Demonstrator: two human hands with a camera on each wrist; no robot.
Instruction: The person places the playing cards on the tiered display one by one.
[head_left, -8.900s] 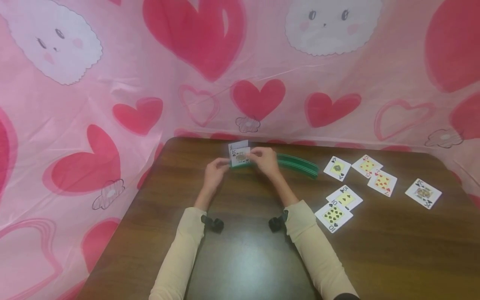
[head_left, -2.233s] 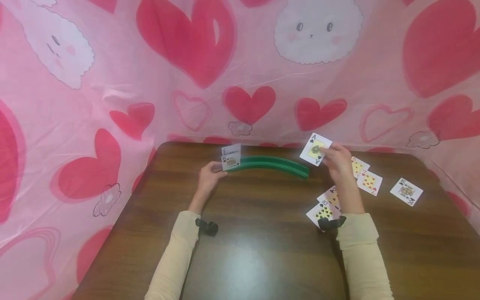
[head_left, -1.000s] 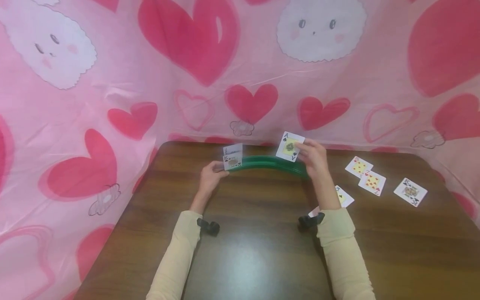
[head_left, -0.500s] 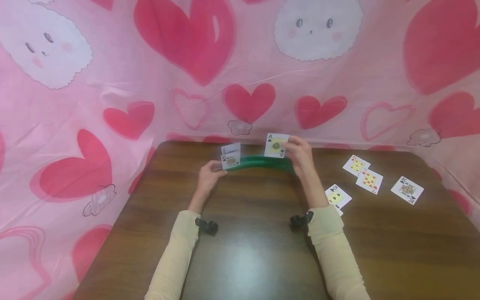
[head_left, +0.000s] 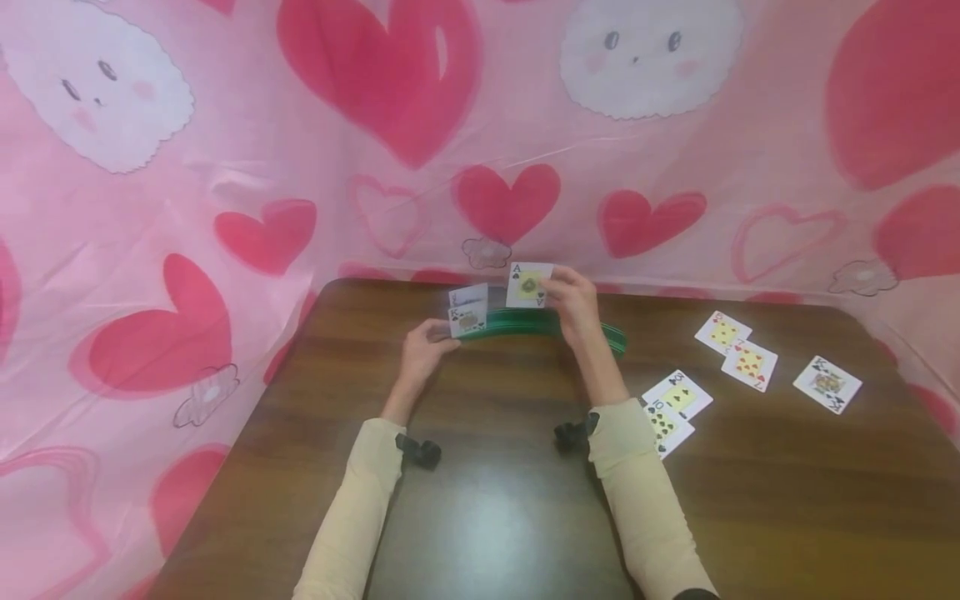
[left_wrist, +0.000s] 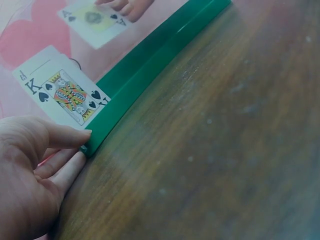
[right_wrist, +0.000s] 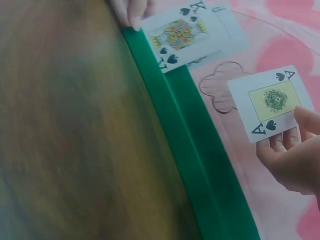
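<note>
In the head view, my left hand (head_left: 422, 360) pinches the left end of a curved green playing card holder (left_wrist: 165, 55), thumb in front and fingers below in the left wrist view. A king of spades (left_wrist: 70, 95) stands in the holder's front slot at that end. Behind it stands a second card (head_left: 469, 292), whose face I cannot make out. My right hand (head_left: 576, 307) grips an ace of spades (right_wrist: 272, 102) by one side, thumb on its face and fingers behind. The ace is held upright above the holder, right of the king and apart from it.
On the brown wooden table (head_left: 480, 500), several cards lie face up at the right. A three of clubs (head_left: 677, 392) overlaps a ten of spades (head_left: 667, 433). A seven of hearts (head_left: 750, 365) touches another red card (head_left: 722, 332); a black king (head_left: 827, 384) lies farther right.
The right hand has picked the ace of spades up from the table and carried it left above the holder. Earlier it was at the king; the left hand has stayed at the holder's end.
</note>
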